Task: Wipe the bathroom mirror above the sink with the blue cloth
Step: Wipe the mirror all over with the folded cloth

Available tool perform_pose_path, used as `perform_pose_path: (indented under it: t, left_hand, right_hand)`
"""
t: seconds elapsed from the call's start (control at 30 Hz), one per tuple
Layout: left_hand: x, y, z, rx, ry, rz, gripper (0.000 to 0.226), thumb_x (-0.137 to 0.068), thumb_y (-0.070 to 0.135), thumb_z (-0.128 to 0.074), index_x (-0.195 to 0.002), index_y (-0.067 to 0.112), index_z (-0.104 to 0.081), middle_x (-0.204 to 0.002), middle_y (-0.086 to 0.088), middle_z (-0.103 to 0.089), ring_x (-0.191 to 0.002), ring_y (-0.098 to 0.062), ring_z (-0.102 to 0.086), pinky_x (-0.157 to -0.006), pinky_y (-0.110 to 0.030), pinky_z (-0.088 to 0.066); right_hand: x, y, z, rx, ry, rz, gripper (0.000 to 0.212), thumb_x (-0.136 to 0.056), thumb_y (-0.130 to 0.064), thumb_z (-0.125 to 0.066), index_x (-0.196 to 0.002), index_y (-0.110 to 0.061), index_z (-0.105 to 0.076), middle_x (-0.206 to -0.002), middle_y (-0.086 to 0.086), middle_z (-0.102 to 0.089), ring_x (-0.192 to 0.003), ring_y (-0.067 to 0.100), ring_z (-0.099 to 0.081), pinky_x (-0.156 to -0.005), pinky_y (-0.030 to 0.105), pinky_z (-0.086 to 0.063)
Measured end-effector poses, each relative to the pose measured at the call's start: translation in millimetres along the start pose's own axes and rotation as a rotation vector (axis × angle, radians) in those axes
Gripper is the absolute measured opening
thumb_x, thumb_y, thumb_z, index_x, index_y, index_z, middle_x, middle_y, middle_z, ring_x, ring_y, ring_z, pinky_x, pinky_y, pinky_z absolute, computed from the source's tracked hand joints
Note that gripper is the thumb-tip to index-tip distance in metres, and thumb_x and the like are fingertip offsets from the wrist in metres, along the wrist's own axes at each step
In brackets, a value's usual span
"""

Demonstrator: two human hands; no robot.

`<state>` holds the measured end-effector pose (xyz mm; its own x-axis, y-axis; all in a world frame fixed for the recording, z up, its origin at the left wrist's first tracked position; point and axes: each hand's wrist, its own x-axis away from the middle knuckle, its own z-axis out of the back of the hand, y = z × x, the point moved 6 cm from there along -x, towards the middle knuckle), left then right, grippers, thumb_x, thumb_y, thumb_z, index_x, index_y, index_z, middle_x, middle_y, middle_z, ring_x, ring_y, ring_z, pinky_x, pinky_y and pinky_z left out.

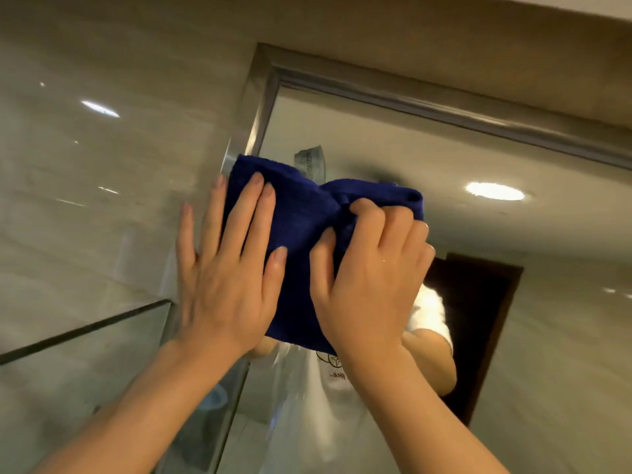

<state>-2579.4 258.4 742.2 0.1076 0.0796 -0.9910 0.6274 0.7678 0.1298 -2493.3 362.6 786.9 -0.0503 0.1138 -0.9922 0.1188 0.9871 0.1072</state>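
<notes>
A dark blue cloth lies flat against the mirror near its upper left corner. My left hand presses on the cloth's left part with straight, spread fingers; its outer fingers reach over the mirror's metal frame onto the wall. My right hand grips the cloth's bunched right part with curled fingers. The mirror reflects a person in a white shirt, partly hidden behind the cloth and my hands.
Glossy beige tiles cover the wall left of the mirror. A glass shelf or panel edge juts out at lower left. A ceiling lamp and a dark doorway show as reflections in the mirror.
</notes>
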Motion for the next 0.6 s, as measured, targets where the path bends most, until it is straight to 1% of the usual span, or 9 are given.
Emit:
perform_pose_path:
  t: [0.1, 0.17, 0.27, 0.37, 0.47, 0.6]
  left_hand:
    - [-2, 6, 3, -0.016, -0.007, -0.012, 0.059, -0.1, 0.029, -0.03, -0.152, 0.002, -0.024, -0.16, -0.014, -0.025, -0.15, -0.033, -0.015, -0.122, -0.047, -0.001]
    - [-8, 14, 4, -0.021, 0.001, -0.007, 0.058, -0.098, 0.022, -0.033, -0.149, -0.004, -0.028, -0.157, -0.019, -0.029, -0.15, -0.035, -0.016, -0.122, -0.049, -0.006]
    - [-28, 25, 2, 0.049, 0.031, 0.005, 0.056, -0.096, 0.015, -0.034, -0.147, -0.009, -0.03, -0.156, -0.025, -0.03, -0.149, -0.037, -0.018, -0.122, -0.05, -0.013]
    - [-49, 37, 0, 0.108, 0.061, 0.009, 0.057, -0.096, 0.013, -0.035, -0.148, -0.008, -0.027, -0.156, -0.025, -0.028, -0.149, -0.038, -0.018, -0.123, -0.048, -0.011]
    - [-62, 52, 0, 0.127, 0.087, 0.004, 0.056, -0.095, 0.013, -0.038, -0.148, -0.005, -0.029, -0.156, -0.024, -0.03, -0.148, -0.038, -0.019, -0.123, -0.046, -0.008]
    - [-64, 58, 0, 0.16, 0.106, -0.028, 0.056, -0.096, 0.018, -0.037, -0.148, -0.003, -0.03, -0.156, -0.021, -0.031, -0.148, -0.036, -0.02, -0.123, -0.047, -0.012]
  right_hand:
    - [1, -1, -1, 0.013, 0.006, 0.014, 0.025, -0.086, -0.028, -0.057, -0.103, -0.008, -0.059, -0.094, 0.01, -0.056, -0.084, 0.027, -0.046, -0.071, 0.038, -0.036]
    - [-4, -1, 0, 0.025, 0.012, 0.048, 0.023, -0.087, -0.026, -0.057, -0.102, -0.008, -0.059, -0.093, 0.01, -0.056, -0.083, 0.027, -0.046, -0.07, 0.038, -0.036]
    - [-23, 5, 1, 0.045, 0.013, 0.073, 0.023, -0.089, -0.026, -0.056, -0.101, -0.008, -0.06, -0.094, 0.011, -0.056, -0.083, 0.028, -0.049, -0.069, 0.039, -0.038]
    - [-47, 16, 7, 0.047, 0.023, 0.08, 0.022, -0.088, -0.026, -0.057, -0.1, -0.007, -0.061, -0.094, 0.011, -0.056, -0.082, 0.029, -0.05, -0.067, 0.04, -0.039]
    - [-60, 27, 13, 0.049, 0.042, 0.086, 0.023, -0.087, -0.025, -0.059, -0.099, -0.006, -0.061, -0.094, 0.012, -0.056, -0.082, 0.029, -0.05, -0.066, 0.041, -0.039]
    - [-61, 34, 19, 0.04, 0.078, 0.062, 0.023, -0.086, -0.024, -0.061, -0.1, -0.005, -0.062, -0.095, 0.013, -0.056, -0.082, 0.03, -0.051, -0.067, 0.043, -0.04]
